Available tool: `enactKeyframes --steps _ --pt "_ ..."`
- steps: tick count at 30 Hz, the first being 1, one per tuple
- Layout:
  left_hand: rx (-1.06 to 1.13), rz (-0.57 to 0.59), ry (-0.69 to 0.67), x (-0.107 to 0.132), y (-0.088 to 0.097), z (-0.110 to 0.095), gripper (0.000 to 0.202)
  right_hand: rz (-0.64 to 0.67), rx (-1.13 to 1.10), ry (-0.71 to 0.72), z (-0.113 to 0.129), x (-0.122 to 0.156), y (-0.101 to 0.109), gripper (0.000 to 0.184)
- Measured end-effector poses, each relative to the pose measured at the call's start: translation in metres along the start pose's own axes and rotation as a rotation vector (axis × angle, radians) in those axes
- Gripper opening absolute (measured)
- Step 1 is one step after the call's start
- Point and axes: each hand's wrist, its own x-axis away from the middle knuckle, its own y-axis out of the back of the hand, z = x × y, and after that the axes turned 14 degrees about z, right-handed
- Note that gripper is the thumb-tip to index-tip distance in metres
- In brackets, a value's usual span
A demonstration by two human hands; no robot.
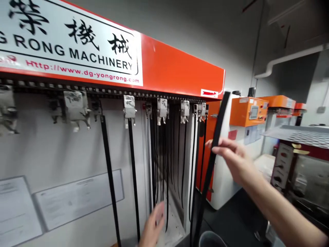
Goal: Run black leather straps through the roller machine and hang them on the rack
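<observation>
1. At far left, pale paper notices [77,200] lie flat against a smooth grey panel [64,154], their straight edges slightly angled.
2. Above, a glossy orange-red header [180,65] carries a white sign. Beneath it runs a toothed chain rail [102,92] with squarish metal clips [129,106].
3. Narrow, matte black strips [134,178] hang straight from the clips, with more in a recessed bay [174,192].
4. The open left hand [153,224], fingers spread, sits just beside the bay's hanging strips.
5. The right hand [228,159] closes on a long, tilted black strip [218,137], whose free top ends just past the header's corner, with open room around it.
6. At far right, near a dark floor [231,219], stand an orange control box [248,111] and a perforated metal shelf [300,135].
</observation>
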Motion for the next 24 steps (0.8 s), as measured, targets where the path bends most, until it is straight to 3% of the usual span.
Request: enactKeyframes --steps 3,6,8,10,12,15,24 --pt "-0.197 -0.087 -0.304 -0.031 0.026 -0.107 0.038 0.102 -0.046 -0.093 -0.041 -0.003 -0.018 0.014" --pt "-0.325 -0.156 -0.591 -0.060 0.033 -0.223 0.036 0.155 -0.074 -0.147 -0.076 -0.008 -0.024 0.016" --pt "-0.250 -0.125 -0.652 -0.085 0.030 -0.281 0.041 0.192 -0.075 -0.169 -0.096 -0.013 -0.025 0.018" --pt "-0.179 -0.099 -0.611 -0.112 0.026 -0.319 0.046 0.234 -0.085 -0.182 -0.113 -0.018 -0.025 0.019" --pt "-0.140 -0.044 -0.536 -0.137 0.024 -0.340 0.039 0.273 -0.111 -0.181 -0.127 -0.023 -0.026 0.021" --pt "-0.103 0.000 -0.454 -0.159 0.023 -0.356 0.031 0.315 -0.155 -0.165 -0.141 -0.030 -0.027 0.020" --pt "-0.083 -0.106 -0.430 -0.172 0.021 -0.363 0.030 0.371 -0.207 -0.091 -0.148 -0.063 -0.015 0.018"
